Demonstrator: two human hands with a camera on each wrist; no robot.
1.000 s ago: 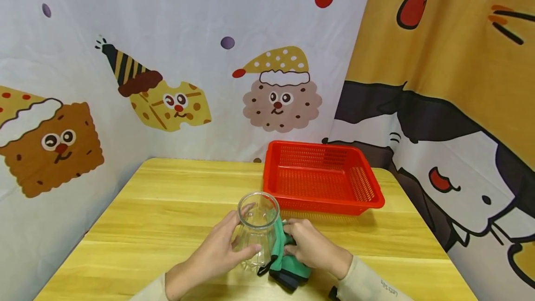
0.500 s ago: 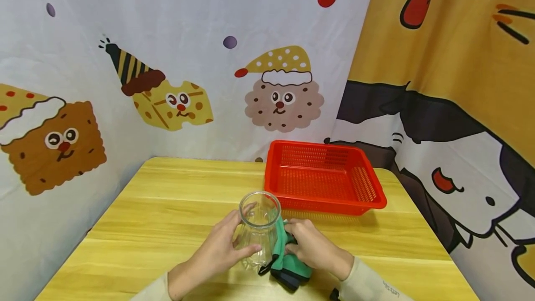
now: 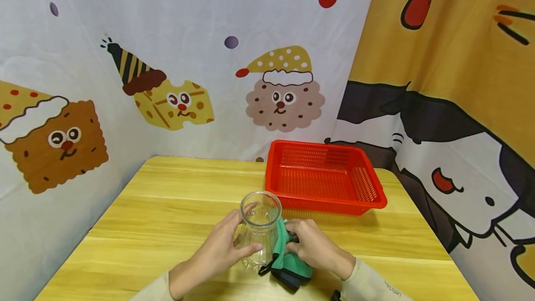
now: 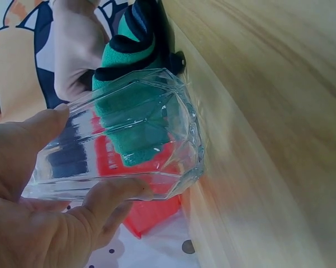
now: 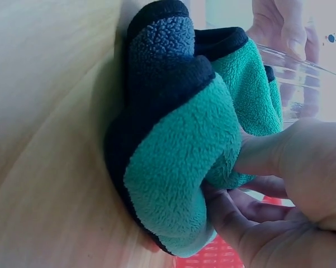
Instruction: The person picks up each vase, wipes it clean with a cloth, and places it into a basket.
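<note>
A clear glass jar (image 3: 258, 229) stands upright on the wooden table (image 3: 167, 208). My left hand (image 3: 219, 250) grips the jar, thumb and fingers wrapped round its faceted wall (image 4: 128, 139). My right hand (image 3: 311, 245) holds a bunched green cloth (image 3: 284, 257) with dark trim and presses it against the jar's right side. In the right wrist view the fingers (image 5: 279, 223) pinch the green cloth (image 5: 184, 145) right beside the glass (image 5: 307, 84). The left wrist view shows the cloth (image 4: 131, 106) through the glass.
An empty red plastic basket (image 3: 323, 178) sits just behind and to the right of the jar. Printed cartoon curtains (image 3: 188, 59) close off the back and both sides of the table. Bare tabletop stretches to the left of the hands.
</note>
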